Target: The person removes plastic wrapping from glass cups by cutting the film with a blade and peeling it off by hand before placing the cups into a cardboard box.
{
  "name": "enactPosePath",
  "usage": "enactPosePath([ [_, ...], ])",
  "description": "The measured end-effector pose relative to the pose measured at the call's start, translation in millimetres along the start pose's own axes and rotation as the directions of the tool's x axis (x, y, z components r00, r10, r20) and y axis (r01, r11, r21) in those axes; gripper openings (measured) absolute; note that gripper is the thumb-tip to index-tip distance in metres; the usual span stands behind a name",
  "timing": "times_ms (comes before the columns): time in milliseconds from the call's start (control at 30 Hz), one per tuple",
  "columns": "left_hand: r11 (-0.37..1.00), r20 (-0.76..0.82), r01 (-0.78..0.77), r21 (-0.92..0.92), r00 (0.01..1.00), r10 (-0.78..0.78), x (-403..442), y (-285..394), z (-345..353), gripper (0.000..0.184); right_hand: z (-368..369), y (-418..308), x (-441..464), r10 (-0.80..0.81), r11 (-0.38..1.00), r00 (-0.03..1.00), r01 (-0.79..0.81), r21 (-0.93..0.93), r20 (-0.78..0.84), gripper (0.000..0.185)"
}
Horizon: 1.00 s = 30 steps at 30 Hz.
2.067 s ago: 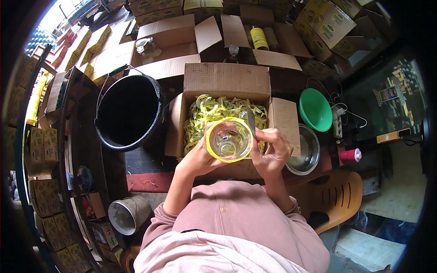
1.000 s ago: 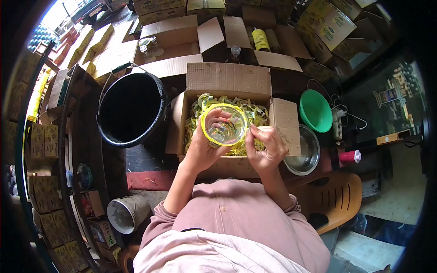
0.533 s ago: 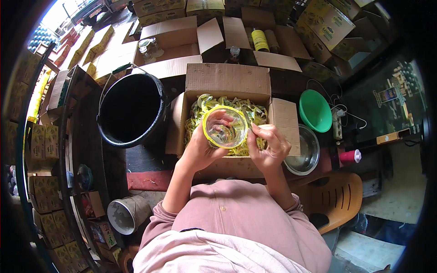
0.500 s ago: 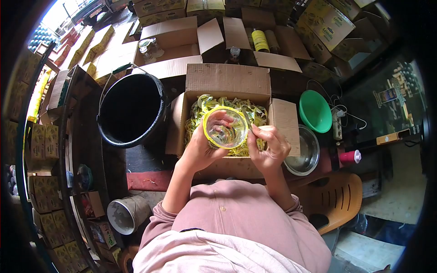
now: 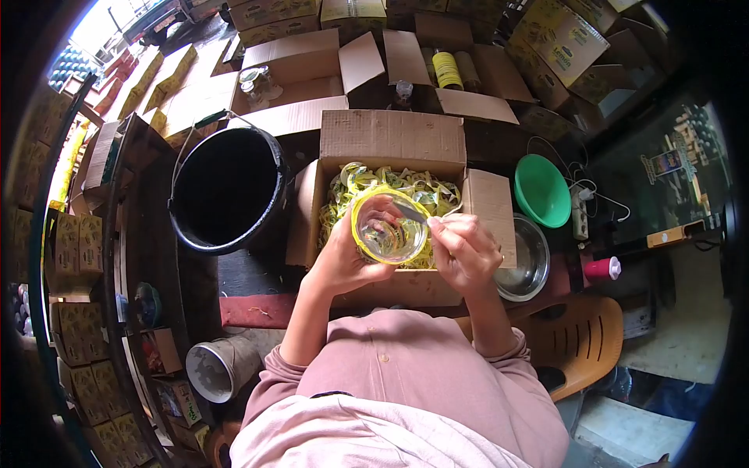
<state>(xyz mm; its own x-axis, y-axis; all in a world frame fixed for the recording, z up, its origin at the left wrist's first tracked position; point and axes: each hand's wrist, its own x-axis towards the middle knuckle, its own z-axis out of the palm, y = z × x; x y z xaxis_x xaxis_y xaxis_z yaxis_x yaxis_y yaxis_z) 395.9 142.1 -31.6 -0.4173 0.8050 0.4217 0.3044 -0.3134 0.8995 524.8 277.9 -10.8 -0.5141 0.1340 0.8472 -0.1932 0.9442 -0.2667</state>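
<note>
A clear round jar (image 5: 388, 243) with a yellow rim is held by my left hand (image 5: 342, 257), fingers wrapped around its side and its mouth facing up toward me. My right hand (image 5: 470, 253) pinches a small knife (image 5: 410, 211), whose flat grey blade lies across the jar's upper right rim. Whether the blade cuts into the yellow band cannot be made out. Beneath both hands is an open cardboard box (image 5: 392, 134) full of crumpled yellow and clear plastic strips (image 5: 437, 189).
A black bucket (image 5: 178, 195) stands left of the box. To the right are a green bowl (image 5: 541, 191), a clear basin (image 5: 538, 265) and a pink spool (image 5: 597, 268). Open cartons (image 5: 292, 51) line the back. An orange chair (image 5: 581, 343) is at lower right.
My right hand has turned, bringing the knife blade from upright beside the jar to slanting over its rim. The jar stays in my left hand, nearly in place.
</note>
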Motion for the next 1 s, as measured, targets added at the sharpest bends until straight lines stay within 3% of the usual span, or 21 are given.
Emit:
enactPosePath([
  [133,0.981,-0.033,0.005,0.193,0.999,0.001,-1,4,1,0.074,-5,6,-1,-0.109,0.99,0.99,0.116,-0.075,0.094,0.023],
  [233,0.973,-0.025,0.036,0.226,0.999,-0.031,-2,5,0,0.076,-7,7,-1,-0.126,0.986,0.983,0.139,-0.091,0.137,0.021],
  [667,0.975,0.055,-0.001,0.221,0.998,-0.011,-3,4,-1,0.07,-1,5,2,-0.099,0.989,0.988,0.111,-0.094,0.116,0.021],
  [767,0.992,0.084,-0.026,0.127,0.996,0.016,-1,6,4,0.069,5,2,3,0.081,0.997,0.997,-0.082,0.016,0.016,0.02],
  [900,0.993,-0.004,-0.063,0.103,0.998,0.063,-2,2,2,0.07,8,1,-6,0.434,0.85,0.901,-0.407,0.335,-0.006,0.017],
  [1000,0.999,-0.023,-0.034,0.034,0.999,0.034,-4,-9,-1,0.077,9,-3,-8,0.455,0.855,0.888,-0.414,0.311,-0.068,0.016],
])
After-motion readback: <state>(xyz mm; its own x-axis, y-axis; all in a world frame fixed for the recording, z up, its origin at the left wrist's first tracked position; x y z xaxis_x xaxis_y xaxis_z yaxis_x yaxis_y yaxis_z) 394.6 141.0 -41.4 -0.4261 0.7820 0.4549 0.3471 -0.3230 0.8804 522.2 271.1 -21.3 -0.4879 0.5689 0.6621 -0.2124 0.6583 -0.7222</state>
